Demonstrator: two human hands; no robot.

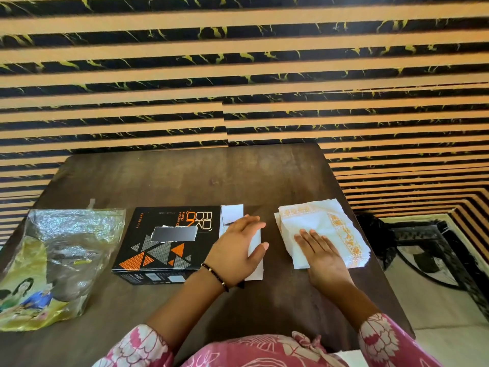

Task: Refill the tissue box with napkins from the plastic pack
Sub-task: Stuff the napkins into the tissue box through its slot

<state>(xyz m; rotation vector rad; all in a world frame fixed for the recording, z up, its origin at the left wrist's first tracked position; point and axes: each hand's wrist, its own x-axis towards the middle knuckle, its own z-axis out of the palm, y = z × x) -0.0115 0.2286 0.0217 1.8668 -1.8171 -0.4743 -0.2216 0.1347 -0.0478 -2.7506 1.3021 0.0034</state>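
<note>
A black tissue box [164, 242] with orange and grey triangles lies flat on the dark table, its slot on top. Its white end flaps [255, 260] are folded out to the right. My left hand [238, 250] rests flat on those flaps, fingers spread. To the right lies a stack of white napkins [317, 221] with an orange border. My right hand [320, 250] presses flat on the stack's near edge. The plastic pack [58, 260], clear and yellow with printed figures, sits crumpled at the far left and looks emptied.
The brown table [185, 181] ends close behind the napkins on the right, where a dark ornate stand [423, 247] shows on the floor. A striped black and tan wall rises behind. Pink patterned sleeves fill the bottom edge.
</note>
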